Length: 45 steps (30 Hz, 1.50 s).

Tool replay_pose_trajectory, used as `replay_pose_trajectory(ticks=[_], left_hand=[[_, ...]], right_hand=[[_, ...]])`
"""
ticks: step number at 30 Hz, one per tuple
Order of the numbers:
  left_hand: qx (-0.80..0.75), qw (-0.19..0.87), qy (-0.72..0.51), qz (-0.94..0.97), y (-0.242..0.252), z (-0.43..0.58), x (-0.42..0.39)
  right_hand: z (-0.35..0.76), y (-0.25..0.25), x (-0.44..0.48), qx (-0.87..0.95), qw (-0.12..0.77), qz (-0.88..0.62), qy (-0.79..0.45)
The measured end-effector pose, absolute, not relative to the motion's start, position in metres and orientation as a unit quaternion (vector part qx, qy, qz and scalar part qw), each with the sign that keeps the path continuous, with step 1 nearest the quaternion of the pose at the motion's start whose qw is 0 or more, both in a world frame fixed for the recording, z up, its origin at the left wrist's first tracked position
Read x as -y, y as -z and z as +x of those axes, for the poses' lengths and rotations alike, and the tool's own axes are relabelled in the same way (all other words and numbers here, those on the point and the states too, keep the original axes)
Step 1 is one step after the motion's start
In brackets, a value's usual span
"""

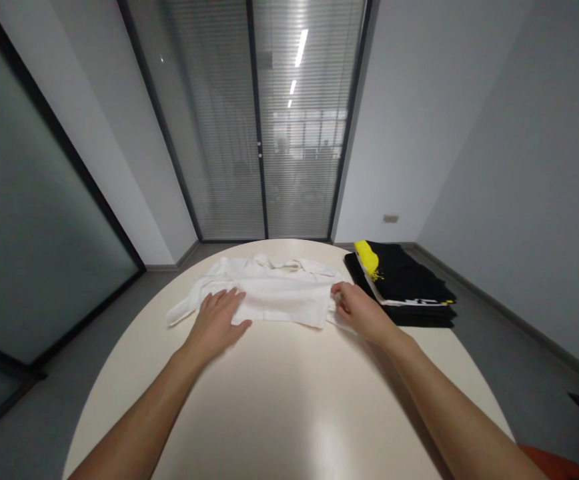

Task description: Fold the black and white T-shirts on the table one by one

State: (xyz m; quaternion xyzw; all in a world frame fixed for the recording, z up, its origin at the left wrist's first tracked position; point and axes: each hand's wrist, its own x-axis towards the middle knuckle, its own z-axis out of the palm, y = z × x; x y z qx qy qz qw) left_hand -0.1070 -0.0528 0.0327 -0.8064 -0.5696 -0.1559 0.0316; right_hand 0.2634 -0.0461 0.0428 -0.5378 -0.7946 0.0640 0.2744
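A white shirt (284, 297) lies on the table, its body folded up into a wide band, with the collar at the far side and one sleeve reaching out to the left. My left hand (219, 320) rests on the left part of the cloth, palm down and fingers spread. At the shirt's right edge, my right hand (357, 308) has its fingers curled together in a pinch on the white cloth by the right sleeve. Part of that sleeve is hidden behind the hand.
A stack of folded dark clothes (409, 273), with a yellow patch on top, sits at the right edge of the round pale table (269, 400). Beyond the table are a glass door with blinds (299, 180) and grey walls. Something red shows at bottom right.
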Motion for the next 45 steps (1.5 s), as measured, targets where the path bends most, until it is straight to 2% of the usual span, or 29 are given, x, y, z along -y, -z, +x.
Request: replay_pose_trajectory(ticks=[3, 8, 13, 18, 23, 26, 30, 34, 37, 42, 45], left_hand=[[0.573, 0.025, 0.129, -0.809, -0.027, -0.112, 0.050], [0.557, 0.006, 0.168, -0.813, -0.027, -0.120, 0.043], [0.582, -0.004, 0.246, -0.775, -0.028, -0.121, 0.040], [0.663, -0.082, 0.371, -0.645, -0.030, -0.131, 0.032], [0.693, -0.065, 0.447, -0.562, -0.033, -0.145, 0.023], [0.704, -0.061, 0.438, -0.556, -0.031, -0.150, 0.022], [0.729, -0.052, 0.385, -0.563, -0.027, -0.151, 0.024], [0.726, -0.051, 0.341, -0.595, -0.026, -0.146, 0.026], [0.724, -0.041, 0.330, -0.604, -0.027, -0.142, 0.028], [0.728, -0.045, 0.327, -0.601, -0.029, -0.141, 0.028], [0.728, -0.049, 0.326, -0.602, -0.030, -0.141, 0.029]], right_hand=[[0.264, -0.041, 0.045, 0.794, 0.257, -0.549, -0.041], [0.268, -0.048, 0.041, 0.784, 0.270, -0.557, -0.039], [0.271, -0.053, 0.039, 0.745, 0.398, -0.534, -0.049], [0.276, -0.055, 0.035, 0.653, 0.524, -0.530, -0.136], [0.276, -0.055, 0.033, 0.616, 0.569, -0.520, -0.161], [0.274, -0.054, 0.036, 0.648, 0.523, -0.536, -0.137], [0.272, -0.053, 0.041, 0.736, 0.426, -0.524, -0.040], [0.264, -0.061, 0.049, 0.765, 0.376, -0.522, 0.023], [0.254, -0.065, 0.056, 0.806, 0.321, -0.496, -0.041], [0.255, -0.057, 0.061, 0.863, 0.180, -0.446, -0.153], [0.261, -0.050, 0.056, 0.864, 0.154, -0.443, -0.181]])
